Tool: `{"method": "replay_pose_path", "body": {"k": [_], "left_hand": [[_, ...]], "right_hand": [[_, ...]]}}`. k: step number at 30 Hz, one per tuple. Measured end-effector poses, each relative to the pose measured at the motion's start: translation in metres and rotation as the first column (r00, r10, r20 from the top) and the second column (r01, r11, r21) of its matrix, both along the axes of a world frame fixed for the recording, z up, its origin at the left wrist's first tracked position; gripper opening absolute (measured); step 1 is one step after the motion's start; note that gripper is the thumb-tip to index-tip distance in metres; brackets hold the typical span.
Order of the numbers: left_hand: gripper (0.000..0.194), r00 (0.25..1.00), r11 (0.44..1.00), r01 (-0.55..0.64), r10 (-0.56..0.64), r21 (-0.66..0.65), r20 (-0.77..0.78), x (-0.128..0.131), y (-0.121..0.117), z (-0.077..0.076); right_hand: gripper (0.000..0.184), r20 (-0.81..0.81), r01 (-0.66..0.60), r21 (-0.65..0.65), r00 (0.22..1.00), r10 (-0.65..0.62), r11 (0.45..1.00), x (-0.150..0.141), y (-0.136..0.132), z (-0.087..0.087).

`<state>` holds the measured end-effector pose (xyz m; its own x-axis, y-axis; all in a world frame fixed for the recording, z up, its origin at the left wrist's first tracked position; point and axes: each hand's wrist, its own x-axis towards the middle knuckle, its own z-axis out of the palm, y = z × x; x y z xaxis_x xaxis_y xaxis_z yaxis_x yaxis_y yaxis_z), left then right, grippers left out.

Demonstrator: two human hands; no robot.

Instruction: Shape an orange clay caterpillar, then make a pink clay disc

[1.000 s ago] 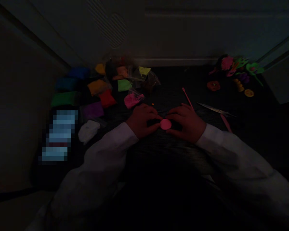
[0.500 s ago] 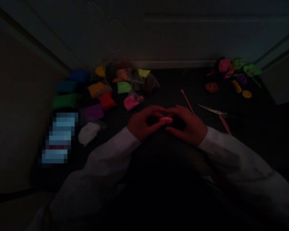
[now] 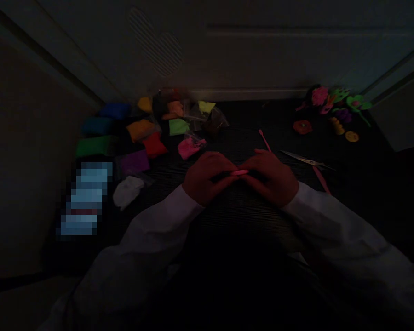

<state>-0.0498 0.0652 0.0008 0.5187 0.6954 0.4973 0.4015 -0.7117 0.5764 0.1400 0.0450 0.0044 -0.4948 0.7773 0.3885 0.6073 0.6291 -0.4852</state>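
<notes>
A small flattened piece of pink modelling clay (image 3: 240, 173) is pinched between my two hands over the dark table. My left hand (image 3: 209, 177) grips its left side with thumb and fingers. From the other side, my right hand (image 3: 271, 177) has its thumb and fingertips closed on the right edge. Just beyond the right hand lies a thin pink modelling tool (image 3: 265, 139), partly hidden by that hand. Scissors (image 3: 310, 162) with dark handles rest to the right, across a second pink tool (image 3: 322, 179). An opened bag of pink clay (image 3: 189, 147) lies beyond my left hand.
Several bags of coloured clay, among them a purple one (image 3: 134, 162) and white clay (image 3: 128, 191), spread over the left side. A lit phone (image 3: 86, 197), blurred out, lies at far left. Finished clay flowers (image 3: 320, 95) and a red clay piece (image 3: 302, 127) sit back right.
Both hands have closed in on the pink clay; the right fingers and thumb, apart from it before, now press its edge. The clay looks thinner from this angle.
</notes>
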Motion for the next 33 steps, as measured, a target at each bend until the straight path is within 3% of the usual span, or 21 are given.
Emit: {"method": "replay_pose_path", "body": {"k": [9,16,23,29,33], "left_hand": [[0.020,0.996,0.947,-0.074,0.085,-0.312,0.022,-0.0011,-0.0022,0.0000],[0.020,0.997,0.921,-0.063,0.072,-0.384,0.009,-0.0016,0.0011,-0.0010],[0.031,0.991,0.821,-0.045,0.110,-0.570,0.081,-0.0005,0.0008,-0.0043],[0.028,0.995,0.859,-0.043,0.082,-0.510,0.055,-0.0009,-0.0010,-0.0009],[0.029,0.982,0.815,-0.071,0.157,-0.575,0.102,0.0007,-0.0012,-0.0022]], "right_hand": [[0.018,-0.081,0.025,-0.157,0.996,-0.038,0.987,-0.0005,0.0030,0.0027],[0.019,-0.110,0.025,-0.247,0.992,-0.053,0.969,-0.0022,0.0027,0.0006],[0.016,-0.109,0.023,-0.267,0.993,-0.053,0.963,-0.0028,0.0032,-0.0004],[0.016,-0.076,0.051,-0.275,0.994,-0.074,0.960,-0.0023,0.0032,-0.0008],[0.018,-0.118,0.075,-0.296,0.986,-0.115,0.952,-0.0043,0.0034,-0.0010]]}}
